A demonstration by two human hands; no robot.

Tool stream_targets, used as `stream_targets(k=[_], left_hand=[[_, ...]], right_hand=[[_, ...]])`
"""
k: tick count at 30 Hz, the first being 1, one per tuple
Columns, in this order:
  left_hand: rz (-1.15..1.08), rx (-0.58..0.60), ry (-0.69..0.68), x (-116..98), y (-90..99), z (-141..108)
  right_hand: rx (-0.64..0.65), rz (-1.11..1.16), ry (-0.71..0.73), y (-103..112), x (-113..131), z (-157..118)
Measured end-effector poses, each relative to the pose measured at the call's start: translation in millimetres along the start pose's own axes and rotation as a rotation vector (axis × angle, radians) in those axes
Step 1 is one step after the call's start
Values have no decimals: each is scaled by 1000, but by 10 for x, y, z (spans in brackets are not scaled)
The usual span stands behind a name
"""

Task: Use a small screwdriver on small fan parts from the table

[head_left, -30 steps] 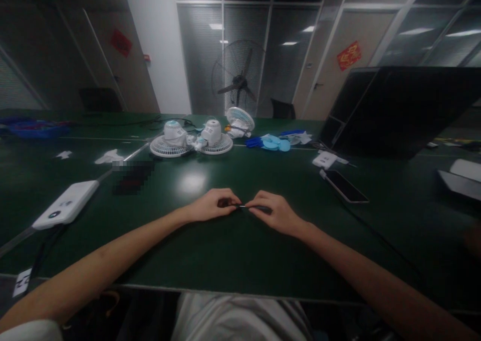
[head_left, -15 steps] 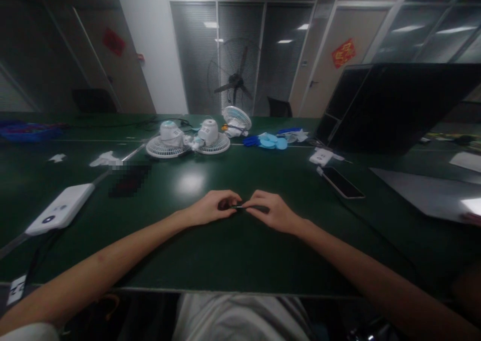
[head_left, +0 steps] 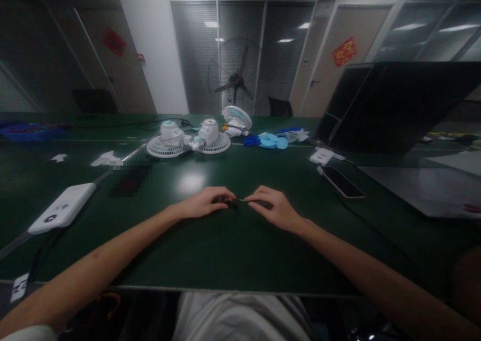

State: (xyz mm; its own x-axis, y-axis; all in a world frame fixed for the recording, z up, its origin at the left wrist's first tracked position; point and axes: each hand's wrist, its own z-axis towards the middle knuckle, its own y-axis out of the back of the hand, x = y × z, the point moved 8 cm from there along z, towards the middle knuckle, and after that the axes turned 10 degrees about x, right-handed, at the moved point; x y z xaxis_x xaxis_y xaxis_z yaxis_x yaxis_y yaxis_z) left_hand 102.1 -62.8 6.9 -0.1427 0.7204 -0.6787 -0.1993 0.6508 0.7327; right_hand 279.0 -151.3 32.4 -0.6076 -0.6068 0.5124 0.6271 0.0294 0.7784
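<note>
Tool (head_left: 265, 203): pinched in right hand (head_left: 278, 210), shaft (head_left: 241, 200) toward left hand | dark part (head_left: 233, 205): held in curled left hand (head_left: 203, 203) | both over table (head_left: 240, 261), fans (head_left: 169, 144) beyond.

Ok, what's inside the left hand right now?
In the left hand, a small dark object shows by the thumb and fingertips. The curled fingers cover the rest, so its full shape can't be told.

Phone (head_left: 343, 182): lay on green table (head_left: 240, 261). Left of phone: right hand (head_left: 277, 209), which pinched a dark-handled tool (head_left: 267, 204); farther left, left hand (head_left: 203, 202), which held a small dark piece (head_left: 233, 204). Beyond phone, leftward: three white fans (head_left: 172, 134). Just beyond phone: white box (head_left: 321, 155).
</note>
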Motion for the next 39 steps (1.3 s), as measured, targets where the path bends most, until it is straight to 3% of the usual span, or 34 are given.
stream_targets(k=[4,8,12,15,25,33,39], left_hand=[[137,-153,104,479,455,-200],[288,-349,317,1077,1000,-612],[391,-512,462,1376,1335,-996],[409,-527,495,1402,1363,-1072],[402,-490,504,1301,1240,-926],[318,-710,548,1316,1327,-1069],[297,-862,570,1203,1417,-1084]], right_hand=[[10,7,0,15,21,5],[17,20,0,0,0,-5],[14,4,-13,-8,-32,-18],[27,16,-53,-3,-59,-14],[39,89,-290,16,-397,36],[81,202,-490,-22,-628,83],[14,286,-624,5,-795,293]])
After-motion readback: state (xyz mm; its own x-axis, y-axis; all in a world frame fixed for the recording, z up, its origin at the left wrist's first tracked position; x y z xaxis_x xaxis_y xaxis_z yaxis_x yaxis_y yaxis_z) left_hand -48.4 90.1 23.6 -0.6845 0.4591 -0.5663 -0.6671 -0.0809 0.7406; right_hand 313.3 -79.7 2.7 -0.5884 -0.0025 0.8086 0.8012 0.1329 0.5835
